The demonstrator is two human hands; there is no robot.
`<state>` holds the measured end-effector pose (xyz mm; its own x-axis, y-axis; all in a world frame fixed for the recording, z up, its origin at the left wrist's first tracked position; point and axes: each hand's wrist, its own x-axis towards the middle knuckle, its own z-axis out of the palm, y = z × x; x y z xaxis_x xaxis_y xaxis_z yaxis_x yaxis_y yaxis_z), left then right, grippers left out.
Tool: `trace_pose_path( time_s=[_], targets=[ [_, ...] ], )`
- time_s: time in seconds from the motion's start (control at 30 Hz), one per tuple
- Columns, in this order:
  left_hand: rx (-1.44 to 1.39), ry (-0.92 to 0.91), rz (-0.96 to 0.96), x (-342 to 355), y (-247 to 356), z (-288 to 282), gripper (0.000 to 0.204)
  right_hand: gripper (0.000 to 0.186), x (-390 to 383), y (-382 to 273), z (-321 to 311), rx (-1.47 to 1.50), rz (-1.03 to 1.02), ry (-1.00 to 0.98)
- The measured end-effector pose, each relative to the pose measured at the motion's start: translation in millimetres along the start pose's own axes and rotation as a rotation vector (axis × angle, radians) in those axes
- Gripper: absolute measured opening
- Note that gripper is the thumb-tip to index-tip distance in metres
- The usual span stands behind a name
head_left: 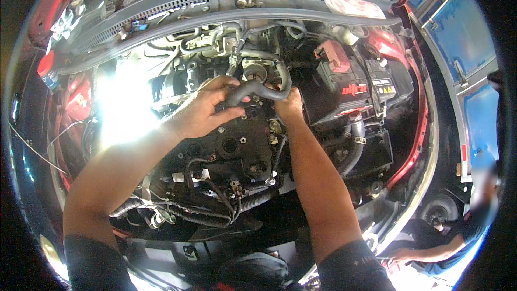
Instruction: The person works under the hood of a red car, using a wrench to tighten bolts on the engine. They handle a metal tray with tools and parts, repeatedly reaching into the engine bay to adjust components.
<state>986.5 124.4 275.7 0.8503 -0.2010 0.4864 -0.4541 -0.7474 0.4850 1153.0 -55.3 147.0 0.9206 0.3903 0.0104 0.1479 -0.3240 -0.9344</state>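
A curved black rubber hose (264, 91) arches over the middle of the engine, its near end bending left. My left hand (207, 109) is closed around that left end, with the thumb below it and a fingertip showing past it. At the right bend my right hand (289, 106) reaches in against the hose; its fingers are mostly hidden behind the hose, so their grip does not show. Just beyond the hose sits a round metal housing (254, 70). Below both hands lies the dark engine cover (229, 143) with bolts and a round opening.
A car battery (344, 89) with a red terminal cover (334, 56) stands on the right. Wiring harness (202, 218) runs along the front. Small tools and a red-capped container (47, 70) rest at the far left edge. Another person (447, 242) sits at lower right.
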Motion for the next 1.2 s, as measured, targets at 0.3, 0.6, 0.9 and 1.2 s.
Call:
trace_pose_path(
  time_s=[0.3,0.6,0.9,1.2],
  targets=[
    [-0.261,0.189,-0.384,-8,-21,17,0.029,0.020,5,11,-1,-0.284,-0.256,0.020],
    [-0.089,0.191,-0.520,-7,-18,17,0.031,0.024,-1,-14,-13,-0.299,-0.077,-0.017],
    [-0.031,0.308,-0.488,-6,-19,22,0.025,0.021,-18,-23,-4,-0.210,-0.126,0.100],
    [0.208,0.328,-0.535,-4,-16,22,0.029,0.021,-14,-19,4,-0.289,-0.080,0.113]
  ],
)
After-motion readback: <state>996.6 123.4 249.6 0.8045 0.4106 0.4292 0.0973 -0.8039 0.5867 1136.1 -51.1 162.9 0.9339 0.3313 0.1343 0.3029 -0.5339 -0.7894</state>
